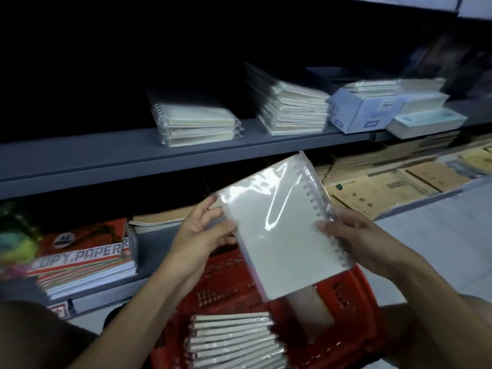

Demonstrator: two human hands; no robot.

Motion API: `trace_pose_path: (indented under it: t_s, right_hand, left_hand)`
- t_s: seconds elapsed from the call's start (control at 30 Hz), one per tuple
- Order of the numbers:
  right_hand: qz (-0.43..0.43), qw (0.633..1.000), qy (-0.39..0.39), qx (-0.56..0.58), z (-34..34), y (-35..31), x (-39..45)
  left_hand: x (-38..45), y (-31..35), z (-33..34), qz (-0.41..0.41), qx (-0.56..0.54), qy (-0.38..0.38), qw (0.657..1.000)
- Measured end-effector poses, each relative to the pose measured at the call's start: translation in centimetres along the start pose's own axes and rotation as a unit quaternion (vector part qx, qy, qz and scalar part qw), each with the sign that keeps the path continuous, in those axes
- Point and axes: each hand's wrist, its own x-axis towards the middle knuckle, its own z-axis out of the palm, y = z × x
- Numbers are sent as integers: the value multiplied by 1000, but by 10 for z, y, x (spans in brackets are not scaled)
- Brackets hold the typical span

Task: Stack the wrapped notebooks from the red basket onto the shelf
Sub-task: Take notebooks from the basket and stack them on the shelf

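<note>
Both hands, left hand [206, 233] and right hand [354, 235], grip one wrapped notebook [279, 222] at mid-frame. Two stacks [290, 107] already sit on the shelf [106, 158]; perhaps ten remain in the red basket [354, 302].

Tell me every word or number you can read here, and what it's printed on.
"A4": round black badge on the red paper pack.
"OPY.PAPER": same pack, first letter cut off.
Brown booklets: print too blurred to read.
Blue-white box: labels too small to read.

The 2 forearms are bare to the frame edge, entering from 7 and 5 o'clock, with no sleeve, glove, watch or ring on the left hand [206, 230] or right hand [354, 235].
</note>
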Motion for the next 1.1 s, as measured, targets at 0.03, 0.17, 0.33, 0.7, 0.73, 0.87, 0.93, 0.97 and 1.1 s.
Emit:
trace_pose_path:
  t_s: [0.03, 0.17, 0.33, 0.7, 0.73, 0.87, 0.93, 0.97, 1.1]
  right_hand:
    - [-27, 998, 0, -60, 2, -2, 2]
    - [-167, 931, 115, -302, 7, 9, 22]
    - [-208, 913, 268, -227, 20, 17, 35]
    - [-53, 942, 60, 325, 40, 30, 10]
    - [-47, 946, 64, 314, 38, 31, 10]
    - [27, 938, 95, 331, 27, 28, 15]
    - [69, 907, 99, 404, 20, 29, 19]
    - [88, 892, 95, 433, 18, 29, 22]
    - [151, 896, 92, 406, 25, 38, 34]
  left_hand:
    - [0, 1, -3, 30, 12, 0, 999]
    - [-5, -6, -9, 219, 188, 60, 955]
    - [-25, -41, -11, 340, 298, 85, 888]
    - [-5, -32, -20, 308, 161, 99, 933]
    - [0, -30, -22, 269, 115, 92, 952]
    - [14, -17, -25, 108, -99, 2, 989]
    - [19, -12, -29, 49, -138, -62, 987]
    - [21, -11, -32, 30, -145, -81, 986]
    - [28, -8, -45, -23, -174, -132, 976]
